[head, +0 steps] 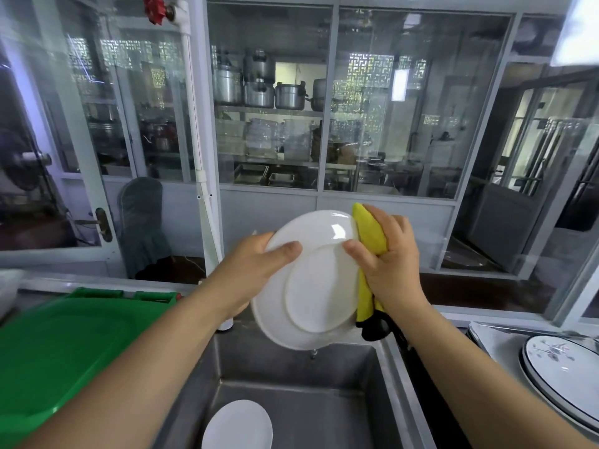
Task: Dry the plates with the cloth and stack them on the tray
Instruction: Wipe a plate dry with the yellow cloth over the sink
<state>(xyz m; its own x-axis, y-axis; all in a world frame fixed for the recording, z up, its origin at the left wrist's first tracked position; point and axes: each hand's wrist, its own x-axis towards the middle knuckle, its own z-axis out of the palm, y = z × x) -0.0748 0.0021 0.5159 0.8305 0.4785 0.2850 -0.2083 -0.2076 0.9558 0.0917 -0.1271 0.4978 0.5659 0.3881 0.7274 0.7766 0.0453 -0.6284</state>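
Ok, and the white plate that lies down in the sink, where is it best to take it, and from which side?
Judging by its pose, take the plate in the sink at its far rim, coming from above. It lies roughly flat on the sink bottom, so only the rim offers a grip: thumb on top, fingers slid under the edge. Its near edge is out of view.

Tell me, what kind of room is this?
Probably a restaurant or canteen kitchen's washing-up area: a deep steel sink, big metal pots stacked on shelves behind glass, and a white plate being dried.
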